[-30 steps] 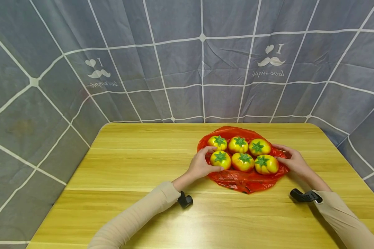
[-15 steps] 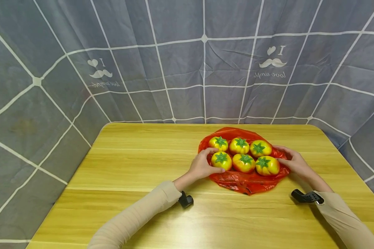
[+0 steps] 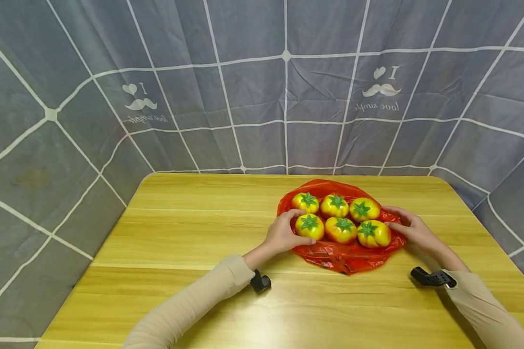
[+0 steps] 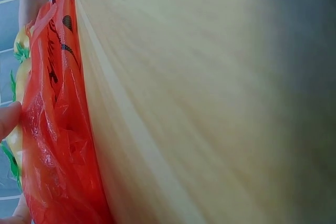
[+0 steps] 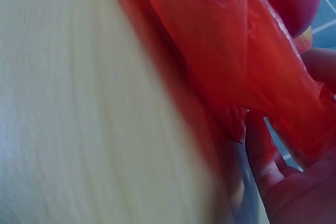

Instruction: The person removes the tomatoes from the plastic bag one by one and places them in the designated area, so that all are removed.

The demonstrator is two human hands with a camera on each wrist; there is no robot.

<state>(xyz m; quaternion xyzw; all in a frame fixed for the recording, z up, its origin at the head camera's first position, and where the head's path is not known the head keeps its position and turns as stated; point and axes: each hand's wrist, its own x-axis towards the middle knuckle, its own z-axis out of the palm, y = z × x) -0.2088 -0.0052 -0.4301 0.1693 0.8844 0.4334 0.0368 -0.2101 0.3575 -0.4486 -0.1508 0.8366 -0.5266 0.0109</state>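
Observation:
Several yellow-red tomatoes with green star-shaped tops lie in two rows on a red plastic bag (image 3: pixel 345 257), which is spread on the table. At the left end of the front row, my left hand (image 3: pixel 281 235) curls its thumb and fingers round the front-left tomato (image 3: pixel 310 227). My right hand (image 3: pixel 419 236) holds the bag's right side, beside the front-right tomato (image 3: pixel 374 234). In the right wrist view, the red film runs between the thumb and fingers of the right hand (image 5: pixel 299 192). The left wrist view shows the bag's crumpled near side and the left thumb (image 4: pixel 9 119).
The wooden table (image 3: pixel 192 218) stretches out on all sides of the bag. Behind it hangs a grey curtain (image 3: pixel 253 97) with white lines, which also runs along both sides. Black camera straps (image 3: pixel 432 277) sit at the wrists.
The head view has shifted slightly. Both hands keep nearly the same places round the bag, and the tomatoes stay in their two rows.

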